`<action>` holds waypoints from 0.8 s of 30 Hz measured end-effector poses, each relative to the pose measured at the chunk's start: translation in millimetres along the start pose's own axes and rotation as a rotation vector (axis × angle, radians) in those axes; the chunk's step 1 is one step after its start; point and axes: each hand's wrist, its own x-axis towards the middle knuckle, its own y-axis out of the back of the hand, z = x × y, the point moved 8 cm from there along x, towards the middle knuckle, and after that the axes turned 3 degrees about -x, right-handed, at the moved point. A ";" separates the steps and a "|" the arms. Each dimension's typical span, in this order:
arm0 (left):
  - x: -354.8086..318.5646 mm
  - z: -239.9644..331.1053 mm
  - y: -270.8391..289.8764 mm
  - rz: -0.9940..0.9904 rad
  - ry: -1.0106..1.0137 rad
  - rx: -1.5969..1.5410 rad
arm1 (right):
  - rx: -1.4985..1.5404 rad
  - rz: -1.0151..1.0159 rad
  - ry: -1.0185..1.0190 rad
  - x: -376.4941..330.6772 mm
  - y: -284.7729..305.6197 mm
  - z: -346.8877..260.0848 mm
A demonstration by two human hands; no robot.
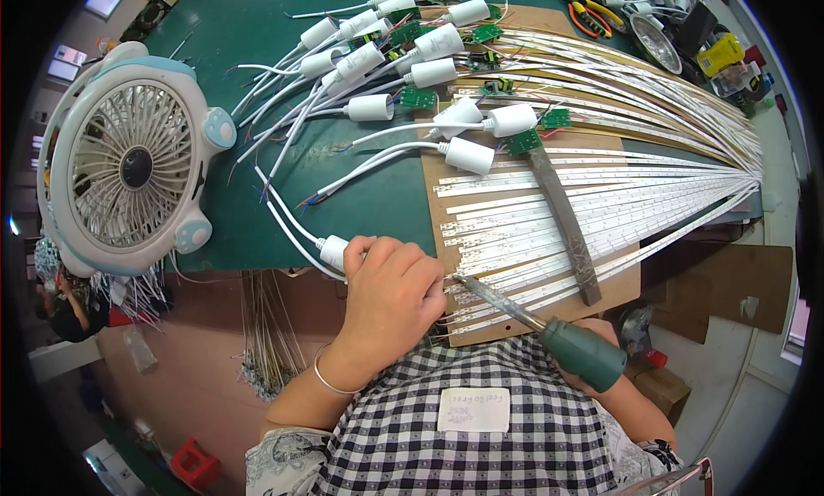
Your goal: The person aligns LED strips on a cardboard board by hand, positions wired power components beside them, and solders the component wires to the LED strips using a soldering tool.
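Observation:
My left hand [393, 292] is closed at the near left edge of a brown board [618, 283], its fingers curled over a white cylindrical lamp cap [333, 251] with white cords. What the fingertips pinch is hidden beneath the hand. My right hand [601, 329], mostly covered by the tool, grips a soldering iron [584, 353] by its green handle. Its metal tip points left and reaches the strip ends beside my left fingers. Narrow white LED strips [515, 206] fan out on the board, under a dark metal bar [562, 226] lying across them.
Several more corded white caps [469, 156] with green circuit boards [419, 99] lie farther back on the green table [343, 213]. A white and blue fan [137, 166] stands at left. Pliers [592, 20] and a metal dish [656, 44] are at the far right.

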 end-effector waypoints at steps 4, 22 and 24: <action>0.0 -0.7 -0.1 -0.003 0.004 -0.002 | 0.105 -0.191 -0.139 -6.2 -14.0 16.9; 3.6 2.2 -0.6 -0.017 0.017 0.066 | 0.595 0.036 -0.389 -4.7 1.9 17.7; 4.4 3.4 0.2 -0.021 0.022 0.074 | 0.620 0.036 -0.381 -5.3 1.4 20.2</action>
